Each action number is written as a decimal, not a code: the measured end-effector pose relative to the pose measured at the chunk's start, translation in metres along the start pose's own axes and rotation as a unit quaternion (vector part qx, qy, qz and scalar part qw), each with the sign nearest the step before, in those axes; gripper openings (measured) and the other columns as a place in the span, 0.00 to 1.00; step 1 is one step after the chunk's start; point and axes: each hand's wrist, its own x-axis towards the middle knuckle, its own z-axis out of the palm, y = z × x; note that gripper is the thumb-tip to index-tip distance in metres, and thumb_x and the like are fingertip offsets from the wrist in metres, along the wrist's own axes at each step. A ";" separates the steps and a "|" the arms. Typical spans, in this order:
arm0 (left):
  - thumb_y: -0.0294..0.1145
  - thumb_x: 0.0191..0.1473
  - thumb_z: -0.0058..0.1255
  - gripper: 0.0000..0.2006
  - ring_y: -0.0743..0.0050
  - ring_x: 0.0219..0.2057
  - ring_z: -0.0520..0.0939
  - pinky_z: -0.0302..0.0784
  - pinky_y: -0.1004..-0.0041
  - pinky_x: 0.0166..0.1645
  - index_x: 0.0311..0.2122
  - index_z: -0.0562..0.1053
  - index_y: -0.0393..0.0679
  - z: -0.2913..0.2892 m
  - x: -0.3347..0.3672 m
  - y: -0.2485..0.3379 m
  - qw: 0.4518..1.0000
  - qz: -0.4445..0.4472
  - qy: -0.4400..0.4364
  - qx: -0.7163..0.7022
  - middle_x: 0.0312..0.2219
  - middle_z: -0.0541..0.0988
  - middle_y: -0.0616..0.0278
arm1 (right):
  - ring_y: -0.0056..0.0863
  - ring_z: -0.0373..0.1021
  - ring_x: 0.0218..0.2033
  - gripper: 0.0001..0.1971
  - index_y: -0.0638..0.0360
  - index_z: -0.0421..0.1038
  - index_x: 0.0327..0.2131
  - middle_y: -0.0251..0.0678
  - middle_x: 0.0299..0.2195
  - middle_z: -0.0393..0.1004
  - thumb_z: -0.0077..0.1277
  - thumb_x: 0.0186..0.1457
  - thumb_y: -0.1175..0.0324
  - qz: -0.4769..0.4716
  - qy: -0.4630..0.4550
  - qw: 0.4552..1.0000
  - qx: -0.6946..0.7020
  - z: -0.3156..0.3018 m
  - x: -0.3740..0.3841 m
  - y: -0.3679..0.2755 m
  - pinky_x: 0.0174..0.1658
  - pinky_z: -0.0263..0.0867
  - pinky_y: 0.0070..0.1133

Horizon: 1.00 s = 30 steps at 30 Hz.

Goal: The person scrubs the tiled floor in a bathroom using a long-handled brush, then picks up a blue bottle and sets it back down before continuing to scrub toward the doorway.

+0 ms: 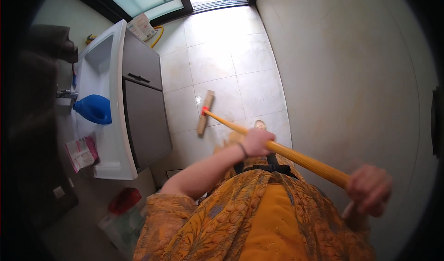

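My left hand [258,143] is wrapped round the middle of the yellow wooden handle of a mop [305,161]. At the handle's upper end, my right hand [370,189], a little blurred, closes over the tip. The handle slants down and away to the left. Its narrow beige head [206,115], joined by a red fitting, rests on the tiled floor [212,64] between the grey cabinet and the wall. Part of a light shoe [260,124] shows just beyond my left hand.
On the left, a white sink [124,136] tops a grey cabinet [147,117]. A blue jug-shaped bottle [95,109] and a pink-and-white packet [82,153] lie on it. A pale wall [342,71] bounds the right. Ahead stands a black-framed doorway [217,4], near a white box [141,27].
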 end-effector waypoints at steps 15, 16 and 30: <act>0.45 0.50 0.52 0.13 0.68 0.19 0.75 0.72 0.67 0.25 0.20 0.70 0.50 -0.016 -0.113 -0.038 0.974 -0.072 0.212 -0.040 0.16 0.74 0.65 | 0.25 0.59 0.10 0.11 0.66 0.74 0.25 0.33 0.09 0.62 0.43 0.53 0.71 -0.073 -0.132 0.984 0.098 0.052 0.075 0.079 0.18 0.60 0.24; 0.46 0.50 0.52 0.14 0.70 0.17 0.75 0.72 0.68 0.25 0.20 0.70 0.51 -0.016 -0.121 -0.044 0.968 -0.084 0.233 -0.045 0.15 0.73 0.66 | 0.24 0.59 0.10 0.11 0.66 0.74 0.26 0.33 0.09 0.61 0.43 0.53 0.70 -0.065 -0.091 0.990 0.080 0.058 0.075 0.089 0.18 0.59 0.24; 0.36 0.40 0.56 0.11 0.65 0.15 0.74 0.70 0.69 0.22 0.15 0.68 0.48 -0.012 0.004 0.006 0.988 0.134 0.066 -0.037 0.12 0.71 0.64 | 0.16 0.69 0.16 0.12 0.52 0.68 0.46 0.27 0.17 0.73 0.47 0.58 0.69 -0.029 -0.059 0.989 -0.129 0.047 0.004 -0.022 0.27 0.72 0.19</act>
